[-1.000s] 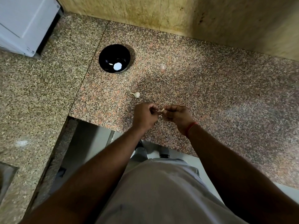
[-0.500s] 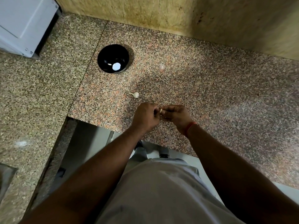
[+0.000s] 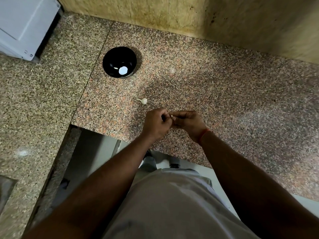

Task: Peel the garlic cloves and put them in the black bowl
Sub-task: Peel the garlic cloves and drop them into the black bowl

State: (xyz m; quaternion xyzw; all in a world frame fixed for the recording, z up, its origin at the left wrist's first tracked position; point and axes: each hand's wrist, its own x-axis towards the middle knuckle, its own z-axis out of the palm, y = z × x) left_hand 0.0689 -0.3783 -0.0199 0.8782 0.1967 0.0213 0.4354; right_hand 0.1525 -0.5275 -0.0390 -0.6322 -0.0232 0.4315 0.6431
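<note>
- My left hand [image 3: 156, 124] and right hand [image 3: 187, 123] meet over the near part of the granite counter [image 3: 224, 94], knuckles almost touching.
- Between them I pinch one garlic clove [image 3: 172, 116]; only a small pale tip shows at the fingertips, so I cannot tell how much skin is on it.
- Left hand: fingers curled in tight, thumb side pressed to the clove.
- Right hand: fingers bent round the clove from the other side, back of the hand up; a red thread [image 3: 204, 134] circles that wrist.
- A second garlic clove [image 3: 143, 100] lies loose on the counter just beyond my left hand, its thin tail pointing left. It touches neither hand.
- The black bowl [image 3: 110, 56] stands upright farther back and to the left, well apart from my hands, beside the seam between two stone slabs.
- Inside the bowl I see a bright round white patch and a smaller pale fleck next to it; whether these are peeled cloves or a light's reflection I cannot tell.
- A white appliance [image 3: 25, 25] sits at the far left corner of the counter.
- A stained tan wall [image 3: 224, 19] runs along the back edge.
</note>
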